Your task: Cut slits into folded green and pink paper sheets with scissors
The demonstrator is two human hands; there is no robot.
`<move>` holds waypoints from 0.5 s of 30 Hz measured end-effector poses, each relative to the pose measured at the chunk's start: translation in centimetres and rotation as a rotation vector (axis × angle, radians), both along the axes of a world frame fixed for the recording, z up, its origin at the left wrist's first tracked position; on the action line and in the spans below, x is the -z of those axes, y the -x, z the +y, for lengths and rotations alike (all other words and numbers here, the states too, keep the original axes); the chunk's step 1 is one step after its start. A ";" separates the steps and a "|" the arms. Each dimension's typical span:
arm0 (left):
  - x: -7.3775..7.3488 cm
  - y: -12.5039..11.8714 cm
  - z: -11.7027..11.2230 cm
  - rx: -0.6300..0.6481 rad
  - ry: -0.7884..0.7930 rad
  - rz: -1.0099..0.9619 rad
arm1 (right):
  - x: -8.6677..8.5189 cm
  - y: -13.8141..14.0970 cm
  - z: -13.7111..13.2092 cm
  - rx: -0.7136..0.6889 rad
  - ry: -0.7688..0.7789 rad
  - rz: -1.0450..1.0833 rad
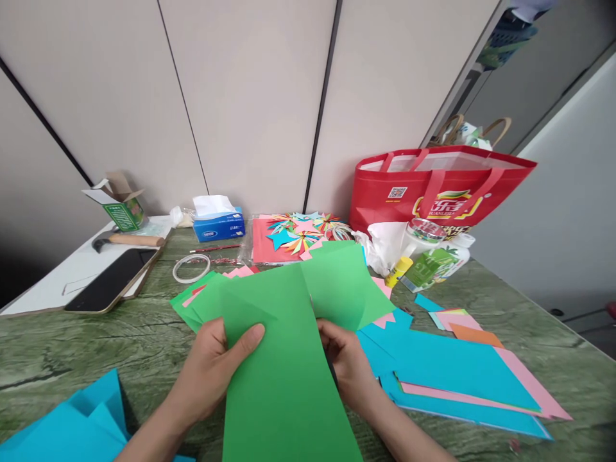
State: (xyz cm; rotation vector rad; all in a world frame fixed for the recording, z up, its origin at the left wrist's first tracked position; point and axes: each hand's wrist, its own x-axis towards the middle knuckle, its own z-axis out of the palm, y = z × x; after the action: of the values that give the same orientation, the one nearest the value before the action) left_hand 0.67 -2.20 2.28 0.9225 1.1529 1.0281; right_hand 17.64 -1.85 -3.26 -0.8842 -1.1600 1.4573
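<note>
Both hands: left hand, right hand pinch green sheet edges.

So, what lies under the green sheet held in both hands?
Beneath the green sheet, more green sheets fan out with pink paper edges among them, on the table. Left hand and right hand grip it; whatever lies below its middle is covered.

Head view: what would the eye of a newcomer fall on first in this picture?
First, the green sheet in the middle, held by the left hand and the right hand. Next, the red bag at the back right, and the blue and pink sheets lying on the table right of the hands.
</note>
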 end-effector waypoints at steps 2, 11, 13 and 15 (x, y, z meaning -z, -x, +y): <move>0.0 -0.1 0.0 -0.004 -0.007 0.002 | 0.2 -0.1 0.1 -0.008 -0.025 -0.020; 0.0 -0.1 0.2 -0.212 0.025 -0.153 | -0.8 -0.7 0.3 -0.095 -0.045 -0.052; 0.0 -0.2 0.5 -0.464 -0.082 -0.215 | -0.9 -1.1 0.3 -0.135 -0.045 -0.038; 0.0 -0.4 0.9 -0.724 -0.240 -0.239 | -0.7 -1.4 0.2 -0.158 -0.033 0.031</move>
State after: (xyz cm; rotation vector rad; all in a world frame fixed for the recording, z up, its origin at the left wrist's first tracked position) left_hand 1.07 -1.34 2.26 0.5338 1.1976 1.8411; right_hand 19.01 -1.61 -2.55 -0.7583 -1.2500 1.5684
